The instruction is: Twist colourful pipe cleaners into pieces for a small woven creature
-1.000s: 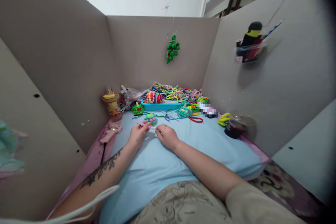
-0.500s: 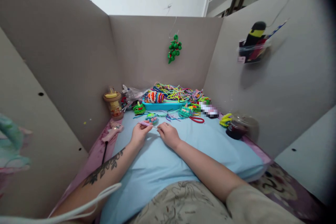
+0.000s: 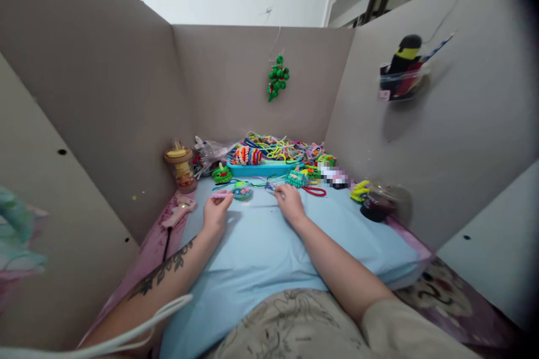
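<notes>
My left hand (image 3: 216,211) rests on the light blue pillow (image 3: 261,247) with its fingers pinched on a small pink pipe cleaner piece (image 3: 220,194). Just right of it lies a round teal and pink craft piece (image 3: 242,190). My right hand (image 3: 290,202) reaches forward to loose purple pipe cleaners (image 3: 272,185) near the far edge of the pillow, its fingers curled down on them. A thin strand stretches across the pillow between the two hands.
A turquoise tray (image 3: 261,169) heaped with colourful pipe cleaners stands at the back. A glue gun (image 3: 179,212) lies left, beside a small jar (image 3: 181,168). A dark bowl (image 3: 377,205) sits right. Grey cardboard walls enclose the space; a green ornament (image 3: 277,78) hangs on the back wall.
My hands have moved apart. The right hand left the spot beside the left hand and went forward and right to the loose pipe cleaners. The left hand shifted slightly forward.
</notes>
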Available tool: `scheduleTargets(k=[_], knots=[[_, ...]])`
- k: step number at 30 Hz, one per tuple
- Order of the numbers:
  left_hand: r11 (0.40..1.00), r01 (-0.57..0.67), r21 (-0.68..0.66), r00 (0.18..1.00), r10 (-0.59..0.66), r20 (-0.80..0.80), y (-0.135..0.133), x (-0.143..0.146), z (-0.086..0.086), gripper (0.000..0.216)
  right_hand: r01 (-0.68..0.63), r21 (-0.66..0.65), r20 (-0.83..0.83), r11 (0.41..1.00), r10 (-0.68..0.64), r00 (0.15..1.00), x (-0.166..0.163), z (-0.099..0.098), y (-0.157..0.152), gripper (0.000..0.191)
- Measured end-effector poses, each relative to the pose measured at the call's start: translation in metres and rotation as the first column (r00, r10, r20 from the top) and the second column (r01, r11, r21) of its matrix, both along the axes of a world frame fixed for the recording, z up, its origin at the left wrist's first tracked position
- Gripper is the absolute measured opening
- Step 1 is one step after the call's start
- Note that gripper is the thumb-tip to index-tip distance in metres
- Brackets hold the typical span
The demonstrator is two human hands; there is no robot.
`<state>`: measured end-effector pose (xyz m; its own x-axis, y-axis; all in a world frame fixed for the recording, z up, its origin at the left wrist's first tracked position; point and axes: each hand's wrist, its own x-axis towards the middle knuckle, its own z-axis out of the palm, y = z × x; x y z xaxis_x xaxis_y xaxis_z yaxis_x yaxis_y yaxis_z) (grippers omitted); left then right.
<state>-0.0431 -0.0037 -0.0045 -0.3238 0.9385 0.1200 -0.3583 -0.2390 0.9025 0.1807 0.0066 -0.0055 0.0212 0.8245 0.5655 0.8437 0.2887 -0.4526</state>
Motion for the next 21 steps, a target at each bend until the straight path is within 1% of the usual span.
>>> scheduleTargets(k=[2,3,5,7,8,9,10,11,12,13,14,15,16,17,18,19,21], knots=[[1.000,0.004,-0.006,1.000,-0.004,0.024,0.002,-0.001,-0.002,0.048,0.136,-0.058,-0.009,0.989,-0.137,0.991,0.019,-0.001,0.006,0.016],[1.000,0.013,-0.009,1.000,-0.013,0.025,0.003,-0.002,-0.003,0.050,0.178,-0.101,0.013,0.979,-0.178,0.984,0.027,-0.003,0.008,0.017],[1.000,0.029,-0.008,0.999,-0.029,-0.020,0.003,-0.002,-0.006,0.053,0.224,-0.203,0.080,0.953,-0.212,0.974,0.039,-0.005,0.010,0.019],[0.999,0.035,0.014,0.989,-0.032,-0.146,0.001,0.000,-0.007,0.051,0.260,-0.238,0.123,0.936,-0.237,0.964,0.041,-0.007,0.010,0.018],[0.999,0.040,0.036,0.971,-0.031,-0.235,-0.001,0.000,-0.008,0.048,0.265,-0.213,0.117,0.940,-0.245,0.962,0.039,-0.007,0.009,0.018],[0.996,0.053,0.066,0.941,-0.027,-0.337,-0.003,0.002,-0.008,0.044,0.243,-0.164,0.087,0.956,-0.231,0.969,0.035,-0.006,0.007,0.018],[0.992,0.076,0.102,0.896,-0.023,-0.443,-0.006,0.003,-0.007,0.039,0.186,-0.102,0.034,0.977,-0.183,0.983,0.029,-0.005,0.004,0.019],[0.984,0.111,0.139,0.841,-0.018,-0.541,-0.010,0.005,-0.006,0.035,0.089,-0.041,-0.033,0.995,-0.090,0.995,0.022,-0.004,0.001,0.021],[0.973,0.153,0.172,0.781,-0.012,-0.625,-0.013,0.007,-0.005,0.030,-0.053,0.004,-0.105,0.999,0.053,0.993,0.014,-0.002,-0.002,0.022],[0.961,0.197,0.197,0.726,-0.008,-0.687,-0.017,0.009,-0.005,0.026,-0.210,0.022,-0.183,0.977,0.211,0.960,0.006,-0.002,-0.006,0.025],[0.948,0.235,0.216,0.682,-0.003,-0.731,-0.020,0.011,-0.004,0.023,-0.356,0.006,-0.258,0.934,0.346,0.902,-0.002,-0.002,-0.009,0.027],[0.936,0.266,0.229,0.648,0.002,-0.762,-0.023,0.013,-0.003,0.022,-0.477,-0.023,-0.327,0.878,0.445,0.834,-0.010,-0.002,-0.012,0.030],[0.925,0.294,0.240,0.623,0.006,-0.783,-0.025,0.014,-0.003,0.021,-0.557,-0.050,-0.391,0.829,0.497,0.775,-0.016,-0.002,-0.015,0.033],[0.915,0.317,0.251,0.603,0.010,-0.798,-0.026,0.014,-0.003,0.021,-0.607,-0.082,-0.447,0.790,0.516,0.731,-0.022,-0.003,-0.018,0.033],[0.905,0.337,0.260,0.585,0.015,-0.811,-0.027,0.015,-0.003,0.020,-0.630,-0.108,-0.491,0.769,0.510,0.706,-0.026,-0.004,-0.020,0.032],[0.896,0.355,0.267,0.572,0.018,-0.820,-0.027,0.015,-0.003,0.019,-0.633,-0.130,-0.519,0.763,0.492,0.699,-0.029,-0.004,-0.022,0.028],[0.883,0.380,0.276,0.555,0.021,-0.832,-0.027,0.014,-0.004,0.016,-0.608,-0.143,-0.528,0.781,0.459,0.714,-0.031,-0.004,-0.024,0.021]])
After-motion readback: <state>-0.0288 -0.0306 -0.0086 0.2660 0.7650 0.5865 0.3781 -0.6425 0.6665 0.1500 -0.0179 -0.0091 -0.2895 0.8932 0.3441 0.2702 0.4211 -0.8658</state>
